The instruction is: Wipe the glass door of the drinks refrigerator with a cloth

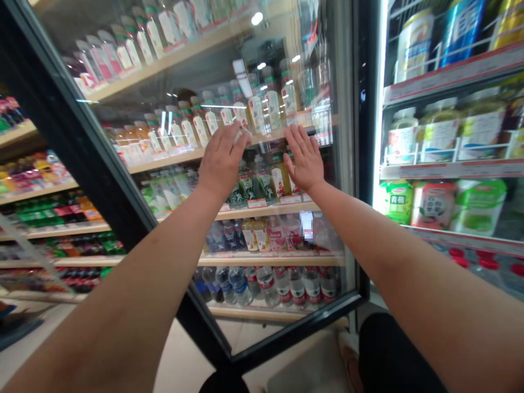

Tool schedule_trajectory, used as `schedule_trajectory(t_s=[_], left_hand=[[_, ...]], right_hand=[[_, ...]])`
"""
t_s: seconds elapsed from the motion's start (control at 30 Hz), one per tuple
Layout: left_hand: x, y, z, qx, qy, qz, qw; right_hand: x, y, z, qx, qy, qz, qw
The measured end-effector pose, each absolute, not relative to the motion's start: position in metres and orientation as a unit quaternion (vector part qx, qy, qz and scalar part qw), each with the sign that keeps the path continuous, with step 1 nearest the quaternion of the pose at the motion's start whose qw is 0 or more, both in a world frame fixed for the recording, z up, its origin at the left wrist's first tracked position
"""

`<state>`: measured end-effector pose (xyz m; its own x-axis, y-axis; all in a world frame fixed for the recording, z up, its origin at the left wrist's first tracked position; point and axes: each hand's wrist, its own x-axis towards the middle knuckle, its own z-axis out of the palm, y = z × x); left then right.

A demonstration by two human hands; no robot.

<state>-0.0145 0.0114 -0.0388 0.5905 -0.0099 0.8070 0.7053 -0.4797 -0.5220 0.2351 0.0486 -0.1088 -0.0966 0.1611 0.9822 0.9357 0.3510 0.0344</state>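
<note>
A glass cooler door in a black frame stands swung open in front of me, and shelves of drinks show through its pane. My left hand is at the middle of the pane, its fingers bent and held together. Something small and pale shows at its fingertips; I cannot tell whether it is an object or a reflection. My right hand lies against the glass farther right, fingers stretched out and palm toward the pane, holding nothing.
To the right is the lit cooler interior, with cans, bottles and green pouches on wire-fronted shelves. Shelves of bottled drinks run along the left. The door's lower black rail passes above the tiled floor near my legs.
</note>
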Motion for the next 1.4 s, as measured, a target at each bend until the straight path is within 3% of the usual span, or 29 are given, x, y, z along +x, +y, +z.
schedule_trajectory(t_s=[0.3, 0.63, 0.87, 1.07, 1.27, 1.4], left_hand=[[-0.017, 0.003, -0.054, -0.760, -0.202, -0.308, 0.536], [-0.021, 0.006, -0.056, -0.794, -0.198, -0.315, 0.481], [-0.017, 0.005, -0.066, -0.784, -0.196, -0.312, 0.500], [-0.029, 0.012, -0.062, -0.847, -0.119, -0.216, 0.471], [-0.032, 0.020, -0.041, -0.775, -0.169, -0.358, 0.493], [-0.017, 0.016, -0.074, -0.835, -0.104, -0.224, 0.491]], right_hand=[[0.235, 0.050, -0.110, -0.418, -0.635, -0.379, 0.528], [0.236, 0.051, -0.110, -0.421, -0.635, -0.381, 0.524], [0.235, 0.051, -0.110, -0.421, -0.632, -0.384, 0.526], [0.236, 0.052, -0.111, -0.416, -0.633, -0.383, 0.529], [0.236, 0.052, -0.111, -0.422, -0.630, -0.387, 0.525], [0.236, 0.054, -0.111, -0.419, -0.633, -0.387, 0.524]])
